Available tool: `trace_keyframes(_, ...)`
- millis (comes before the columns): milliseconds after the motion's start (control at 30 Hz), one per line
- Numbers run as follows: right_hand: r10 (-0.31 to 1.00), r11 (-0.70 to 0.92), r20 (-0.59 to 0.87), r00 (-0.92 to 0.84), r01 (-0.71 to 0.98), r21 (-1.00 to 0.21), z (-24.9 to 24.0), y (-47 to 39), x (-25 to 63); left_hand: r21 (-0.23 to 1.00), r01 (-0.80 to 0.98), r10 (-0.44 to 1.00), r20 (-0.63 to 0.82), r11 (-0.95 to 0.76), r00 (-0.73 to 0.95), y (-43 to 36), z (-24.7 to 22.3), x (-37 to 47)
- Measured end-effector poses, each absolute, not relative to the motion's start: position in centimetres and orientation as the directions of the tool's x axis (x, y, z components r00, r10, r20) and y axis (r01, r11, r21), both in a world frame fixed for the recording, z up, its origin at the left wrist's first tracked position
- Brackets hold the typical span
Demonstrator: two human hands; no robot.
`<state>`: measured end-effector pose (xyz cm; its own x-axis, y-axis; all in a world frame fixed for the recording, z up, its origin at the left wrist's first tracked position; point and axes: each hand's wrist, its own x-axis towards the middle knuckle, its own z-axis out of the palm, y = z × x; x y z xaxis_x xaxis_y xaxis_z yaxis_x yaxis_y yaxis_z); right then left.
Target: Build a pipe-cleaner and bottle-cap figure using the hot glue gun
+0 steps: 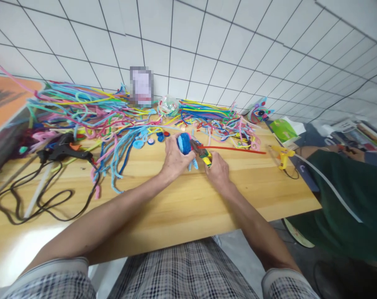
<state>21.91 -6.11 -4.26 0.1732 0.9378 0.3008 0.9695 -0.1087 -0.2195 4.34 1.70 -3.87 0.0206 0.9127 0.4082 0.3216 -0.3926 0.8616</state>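
My left hand (173,158) is wrapped round a blue bundle of fuzzy pipe cleaners (184,143), held up over the middle of the table. Light blue ends hang below it. My right hand (218,170) grips pliers with yellow and green handles (205,158); their dark jaws are against the right side of the bundle. A red pipe cleaner (238,149) stretches right from beside the jaws. Left of my hands, light blue pipe cleaners (115,155) and small blue coils (138,144) lie on the wooden table (163,216).
A black glue gun (65,149) with a looped cord is at the left. Piles of coloured pipe cleaners (82,104) line the wall. A yellow glue gun (283,155) lies near the right edge. A person in dark green (347,187) is at the right.
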Motion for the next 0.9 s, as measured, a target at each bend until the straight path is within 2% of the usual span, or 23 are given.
trace_keyframes(200,0.962,-0.175,0.158,0.221,0.949,-0.264,-4.0,-6.0,21.2,0.925,0.263,0.962,0.260,-0.274,0.089,2.8,-5.3,3.9)
trace_keyframes(333,0.967,-0.205,0.098,0.237,0.944,-0.260,-3.4,-5.9,21.0,0.951,0.206,0.970,0.205,-0.229,0.135,3.3,-4.1,2.9)
trace_keyframes(400,0.968,-0.219,0.067,0.243,0.942,-0.254,-3.1,-5.8,20.9,0.937,0.208,0.960,0.276,-0.281,0.053,2.2,-2.1,2.3)
trace_keyframes(467,0.968,-0.235,0.027,0.250,0.938,-0.255,-2.8,-5.7,20.9,0.886,0.185,0.897,0.439,-0.426,-0.038,-0.4,0.3,1.7)
trace_keyframes(533,0.966,-0.250,-0.003,0.259,0.931,-0.265,-2.5,-5.6,20.8,0.826,0.072,0.830,0.556,-0.558,0.053,-4.2,2.3,1.4)
trace_keyframes(567,0.965,-0.256,-0.012,0.262,0.928,-0.272,-2.3,-5.5,20.8,0.847,0.003,0.832,0.520,-0.531,0.193,-6.1,2.8,1.5)
trace_keyframes(633,0.964,-0.259,-0.022,0.264,0.922,-0.287,-2.0,-5.3,20.9,0.965,-0.057,0.875,0.258,-0.257,0.409,-9.3,2.8,2.2)
trace_keyframes(700,0.966,-0.253,-0.033,0.255,0.921,-0.296,-1.8,-5.2,21.0,0.994,-0.089,0.895,-0.021,0.067,0.446,-10.7,1.5,3.8)
trace_keyframes(733,0.968,-0.248,-0.038,0.249,0.921,-0.299,-1.7,-5.2,21.0,0.975,-0.147,0.905,-0.094,0.168,0.415,-10.7,0.6,4.8)
trace_keyframes(800,0.973,-0.230,-0.042,0.229,0.921,-0.314,-1.4,-5.3,21.1,0.922,-0.286,0.918,-0.143,0.260,0.371,-9.6,-1.0,7.0)
trace_keyframes(900,0.979,-0.196,-0.025,0.200,0.916,-0.349,-1.2,-5.6,21.1,0.853,-0.472,0.941,-0.064,0.225,0.334,-7.3,-2.8,10.1)
